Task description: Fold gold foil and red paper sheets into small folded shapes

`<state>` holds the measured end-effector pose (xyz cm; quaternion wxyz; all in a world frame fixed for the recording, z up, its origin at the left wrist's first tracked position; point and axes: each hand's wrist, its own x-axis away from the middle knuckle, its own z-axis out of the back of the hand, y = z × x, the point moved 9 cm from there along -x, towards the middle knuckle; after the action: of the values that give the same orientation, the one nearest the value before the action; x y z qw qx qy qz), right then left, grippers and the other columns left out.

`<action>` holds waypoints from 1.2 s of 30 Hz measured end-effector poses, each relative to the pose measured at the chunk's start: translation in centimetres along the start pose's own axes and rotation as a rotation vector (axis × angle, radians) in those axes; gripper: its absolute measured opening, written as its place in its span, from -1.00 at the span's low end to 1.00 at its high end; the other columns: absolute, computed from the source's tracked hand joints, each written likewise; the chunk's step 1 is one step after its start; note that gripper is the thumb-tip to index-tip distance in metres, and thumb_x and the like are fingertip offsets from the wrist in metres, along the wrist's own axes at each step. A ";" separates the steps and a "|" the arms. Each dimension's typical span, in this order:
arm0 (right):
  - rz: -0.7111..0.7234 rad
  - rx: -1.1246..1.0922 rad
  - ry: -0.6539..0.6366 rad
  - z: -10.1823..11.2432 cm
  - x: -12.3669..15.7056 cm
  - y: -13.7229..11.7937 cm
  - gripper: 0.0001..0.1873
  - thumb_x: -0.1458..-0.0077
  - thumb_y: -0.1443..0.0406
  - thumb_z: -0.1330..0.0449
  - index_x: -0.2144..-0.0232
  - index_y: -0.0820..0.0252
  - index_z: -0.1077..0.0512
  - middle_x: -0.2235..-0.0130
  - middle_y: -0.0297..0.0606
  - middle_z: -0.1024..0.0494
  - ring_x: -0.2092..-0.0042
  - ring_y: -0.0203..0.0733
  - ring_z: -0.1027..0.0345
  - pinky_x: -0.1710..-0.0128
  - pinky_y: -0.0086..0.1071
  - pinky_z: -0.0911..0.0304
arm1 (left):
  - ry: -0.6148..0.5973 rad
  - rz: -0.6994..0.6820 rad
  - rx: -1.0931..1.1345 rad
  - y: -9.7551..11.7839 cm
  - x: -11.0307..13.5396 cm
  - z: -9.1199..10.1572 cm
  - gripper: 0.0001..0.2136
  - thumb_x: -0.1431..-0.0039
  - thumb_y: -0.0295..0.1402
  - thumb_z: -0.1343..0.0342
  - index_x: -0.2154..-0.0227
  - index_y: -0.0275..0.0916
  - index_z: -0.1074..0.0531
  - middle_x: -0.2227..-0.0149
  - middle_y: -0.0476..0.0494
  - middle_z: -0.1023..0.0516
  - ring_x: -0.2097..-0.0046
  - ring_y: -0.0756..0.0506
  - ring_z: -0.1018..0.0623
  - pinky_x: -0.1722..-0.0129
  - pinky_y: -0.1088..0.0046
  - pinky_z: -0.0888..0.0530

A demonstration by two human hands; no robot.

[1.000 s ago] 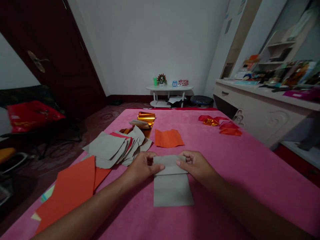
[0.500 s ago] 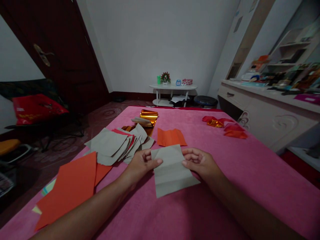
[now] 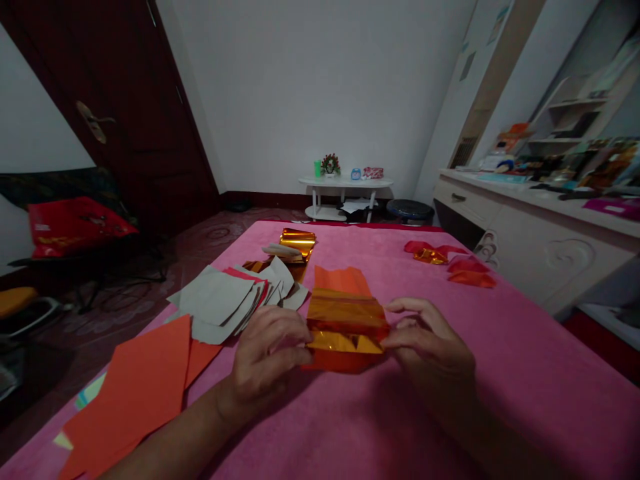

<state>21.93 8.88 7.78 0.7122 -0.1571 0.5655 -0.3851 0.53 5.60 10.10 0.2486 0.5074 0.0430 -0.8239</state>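
A creased sheet of shiny gold foil paper (image 3: 346, 313) is held low over the pink cloth, its glossy side up and its lower part looking orange. My left hand (image 3: 270, 350) pinches its left edge between thumb and fingers. On the right edge, my right hand (image 3: 425, 347) grips it the same way, the lower fingers curled. Just behind it lies a creased orange paper (image 3: 341, 277), partly covered by the foil. Left of my left hand sits a loose pile of grey-backed papers (image 3: 215, 297) with some red between them.
Large orange sheets (image 3: 135, 393) lie at the near left over paler paper. A gold foil roll (image 3: 299, 241) rests behind the pile. Red and gold folded pieces (image 3: 470, 272) are at the far right of the pink cloth (image 3: 500, 373). A white dresser (image 3: 530, 227) stands to the right.
The sheet in my hands has turned over, from its plain grey side to its shiny gold side. Both hands have shifted their grip to its side edges. The view has tilted slightly.
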 end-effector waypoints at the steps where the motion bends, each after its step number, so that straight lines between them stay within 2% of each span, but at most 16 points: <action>1: 0.015 -0.007 -0.012 0.0 0.1 -0.1 -0.75 0.00 0.47 -0.15 0.56 0.07 -0.54 0.12 -0.23 -0.39 0.41 -0.33 -0.28 0.42 -0.38 -0.26 | 0.005 -0.025 -0.024 0.3 0.0 0.1 -0.88 -0.07 -0.54 -0.13 0.44 -0.16 -0.47 0.36 -0.06 -0.54 0.22 -0.08 -0.49 0.17 0.31 -0.40; 6: 0.044 -0.004 -0.016 0.1 0.4 -0.1 -0.77 -0.05 0.40 -0.14 0.54 0.06 -0.54 0.12 -0.20 -0.41 0.39 -0.28 -0.30 0.42 -0.35 -0.27 | 0.011 -0.057 -0.083 0.6 -0.3 0.2 -0.88 -0.13 -0.46 -0.10 0.48 -0.16 -0.45 0.40 -0.05 -0.56 0.24 -0.08 -0.51 0.20 0.32 -0.41; 11: 0.037 0.018 -0.023 0.0 0.5 -0.1 -0.76 -0.06 0.40 -0.13 0.55 0.06 -0.53 0.14 -0.21 -0.42 0.39 -0.29 -0.31 0.41 -0.37 -0.29 | -0.019 -0.049 -0.071 0.4 0.1 -0.2 -0.90 -0.14 -0.47 -0.08 0.38 -0.16 -0.46 0.40 -0.07 -0.54 0.24 -0.08 -0.49 0.21 0.34 -0.41; 14: 0.048 -0.001 -0.033 -0.2 0.4 -0.4 -0.74 -0.06 0.44 -0.13 0.53 0.05 -0.53 0.15 -0.23 -0.42 0.33 -0.27 -0.35 0.34 -0.37 -0.31 | -0.040 0.013 -0.060 -0.5 0.7 -0.6 -0.82 -0.11 -0.52 -0.07 0.28 -0.14 -0.48 0.30 -0.11 -0.52 0.17 -0.10 -0.47 0.16 0.31 -0.41; 18: 0.088 -0.027 -0.034 -0.4 0.3 -1.1 -0.73 -0.06 0.45 -0.12 0.55 0.06 -0.51 0.17 -0.24 -0.43 0.28 -0.25 -0.37 0.33 -0.39 -0.32 | -0.031 0.110 0.004 -1.5 1.1 -1.0 -0.61 -0.04 -0.58 -0.12 0.08 -0.08 -0.42 0.07 -0.19 -0.44 0.05 -0.15 -0.44 0.09 0.26 -0.42; 22: 0.047 -0.033 -0.039 -0.6 0.5 -0.8 -0.72 -0.07 0.45 -0.11 0.56 0.07 -0.51 0.18 -0.24 -0.44 0.28 -0.25 -0.38 0.31 -0.37 -0.33 | -0.033 0.242 0.131 -2.5 0.9 -1.6 -0.63 -0.06 -0.58 -0.12 0.09 -0.05 -0.45 -0.03 -0.20 -0.39 -0.04 -0.17 -0.42 0.03 0.24 -0.41; 25: 0.002 -0.045 -0.061 -0.8 0.7 -0.4 -0.73 -0.06 0.46 -0.11 0.54 0.07 -0.49 0.20 -0.25 -0.47 0.25 -0.23 -0.41 0.27 -0.37 -0.34 | -0.045 0.386 0.267 -3.5 1.0 -2.3 -0.72 -0.09 -0.55 -0.12 0.19 -0.09 -0.53 0.06 -0.19 -0.48 0.05 -0.13 -0.49 0.10 0.32 -0.45; 30: -0.074 -0.058 -0.082 -1.1 0.9 0.2 -0.79 -0.06 0.44 -0.11 0.48 0.06 -0.48 0.35 -0.29 -0.55 0.32 -0.21 -0.46 0.39 -0.43 -0.35 | -0.024 0.561 0.455 -4.8 2.1 -3.2 -0.78 -0.08 -0.54 -0.15 0.29 -0.09 -0.58 0.32 -0.09 -0.59 0.28 -0.04 -0.55 0.28 0.48 -0.47; 33: -0.078 0.003 -0.049 -1.0 0.9 0.1 -0.82 -0.05 0.43 -0.13 0.42 0.07 -0.49 0.36 -0.30 -0.57 0.31 -0.19 -0.48 0.33 -0.41 -0.38 | 0.036 0.605 0.506 -5.3 2.5 -2.9 -0.84 -0.03 -0.52 -0.21 0.36 -0.13 -0.59 0.37 -0.09 -0.60 0.32 -0.04 -0.55 0.32 0.51 -0.47; 36: -0.031 -0.080 -0.099 -1.6 0.8 -0.5 -0.79 -0.04 0.45 -0.15 0.31 0.06 -0.48 0.30 -0.29 -0.56 0.25 -0.19 -0.47 0.27 -0.41 -0.39 | 0.082 0.613 0.551 -5.5 2.7 -2.6 -0.86 0.01 -0.49 -0.24 0.37 -0.14 -0.59 0.38 -0.08 -0.59 0.33 -0.04 -0.55 0.34 0.52 -0.47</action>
<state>20.29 8.32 7.01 0.7263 -0.2129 0.5421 -0.3650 -0.79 10.24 5.54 0.3355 0.5768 -0.3223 -0.6714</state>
